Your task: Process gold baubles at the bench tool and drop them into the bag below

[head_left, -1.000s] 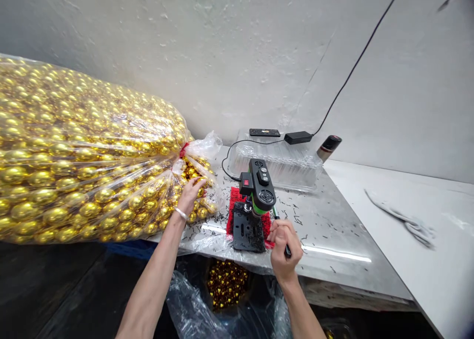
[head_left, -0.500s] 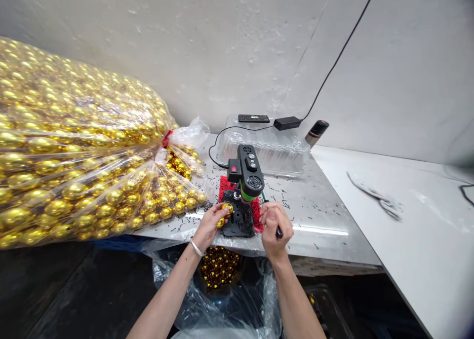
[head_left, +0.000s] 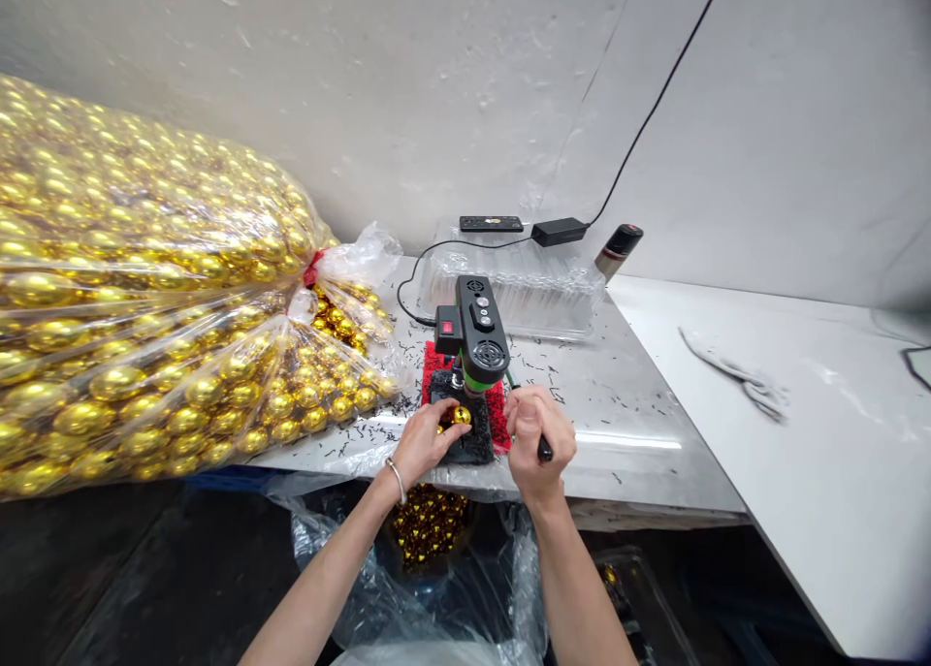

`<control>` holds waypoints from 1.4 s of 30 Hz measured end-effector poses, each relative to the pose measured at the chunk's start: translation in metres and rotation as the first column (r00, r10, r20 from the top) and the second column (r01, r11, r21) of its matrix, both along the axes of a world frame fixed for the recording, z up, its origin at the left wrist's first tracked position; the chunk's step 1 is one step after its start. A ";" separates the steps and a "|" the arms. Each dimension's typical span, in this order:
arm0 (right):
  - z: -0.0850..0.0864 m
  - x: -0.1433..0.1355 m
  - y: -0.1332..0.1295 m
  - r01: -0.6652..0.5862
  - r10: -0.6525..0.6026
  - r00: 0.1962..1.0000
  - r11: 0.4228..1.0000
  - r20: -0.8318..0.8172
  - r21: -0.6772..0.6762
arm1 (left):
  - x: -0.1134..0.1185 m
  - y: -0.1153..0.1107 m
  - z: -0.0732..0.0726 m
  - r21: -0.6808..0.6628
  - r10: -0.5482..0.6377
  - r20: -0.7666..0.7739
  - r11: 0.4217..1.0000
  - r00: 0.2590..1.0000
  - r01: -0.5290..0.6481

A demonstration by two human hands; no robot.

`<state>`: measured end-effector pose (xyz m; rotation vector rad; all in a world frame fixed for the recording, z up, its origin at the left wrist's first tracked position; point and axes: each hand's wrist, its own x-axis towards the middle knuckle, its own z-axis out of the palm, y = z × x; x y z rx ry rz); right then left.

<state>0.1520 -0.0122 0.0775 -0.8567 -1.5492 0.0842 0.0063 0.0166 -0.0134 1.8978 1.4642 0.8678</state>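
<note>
My left hand [head_left: 428, 441] pinches a shiny gold ball [head_left: 461, 415] between thumb and fingertips. It holds the ball over the black base [head_left: 476, 443] of a small bench drill, just below the drill's black and green head [head_left: 481, 322]. A bit of a second gold ball shows inside the same hand, mostly hidden by the fingers. My right hand [head_left: 539, 438] is wrapped round the black-tipped lever [head_left: 545, 450] at the drill's right side. Under the base lies a red mat [head_left: 497, 416], strewn with black shavings.
A big clear bag of gold balls [head_left: 145, 307], tied with red, fills the left. Behind the drill are a clear plastic tray [head_left: 509, 293], a power adapter [head_left: 560, 232] and a spray can [head_left: 620, 249]. A plastic-lined container of gold balls [head_left: 429, 525] sits below the table edge. Scissors [head_left: 756, 390] lie right.
My left hand has moved the gold ball rightward and in under the drill head. My right hand stays on the lever. The whole view has shifted slightly.
</note>
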 end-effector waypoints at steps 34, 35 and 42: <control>-0.081 -0.001 0.003 -0.008 -0.008 0.994 0.990 0.112 0.144 | 0.006 0.000 -0.003 0.137 0.035 -0.284 0.991 0.958 0.004; -0.075 -0.001 0.002 -0.009 -0.005 0.995 0.990 0.102 0.142 | 0.006 0.001 -0.004 0.136 0.033 -0.280 0.991 0.959 0.006; -0.008 -0.005 -0.003 0.001 -0.005 0.996 0.999 -0.085 -0.050 | 0.002 -0.019 0.005 0.108 0.139 -0.046 0.985 0.989 -0.134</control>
